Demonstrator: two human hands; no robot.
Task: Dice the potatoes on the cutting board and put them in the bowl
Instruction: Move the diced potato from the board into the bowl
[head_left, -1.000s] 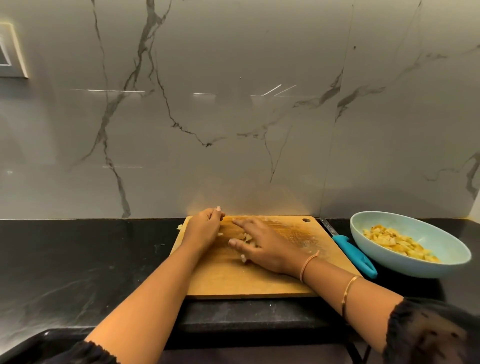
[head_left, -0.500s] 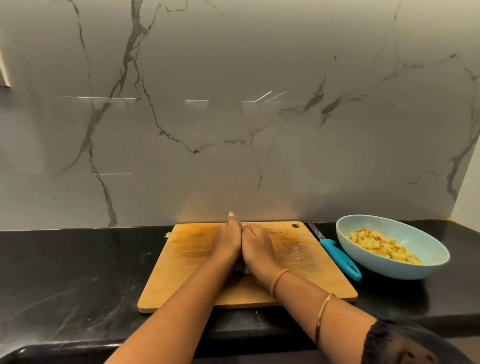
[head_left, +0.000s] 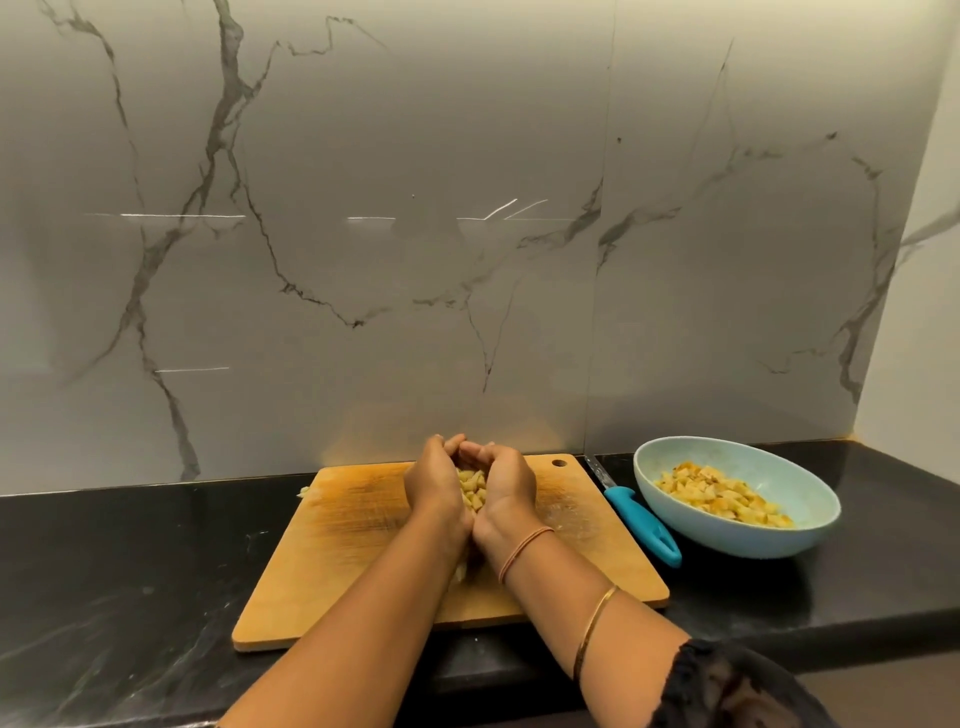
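Change: your left hand (head_left: 434, 483) and right hand (head_left: 508, 486), pressed flat side by side on the cutting board (head_left: 363, 545) half a second ago, have turned palms inward into a cup, and potato dice (head_left: 472, 491) now show between them.
Left hand: fingers curled round the dice, tips meeting your other hand's at the far side.
Right hand: curled the same way, closing the cup on the same pile.
Potato dice: held between both palms over the middle of the board.
Bowl (head_left: 727, 540): pale blue, on the black counter (head_left: 104, 571) right of the board, with a heap of cut pieces (head_left: 722, 493) inside.
Knife (head_left: 641, 519): blue handle, lying between board and bowl, blade toward the wall.
Stray piece (head_left: 302, 491): on the counter just off the board's far left corner.
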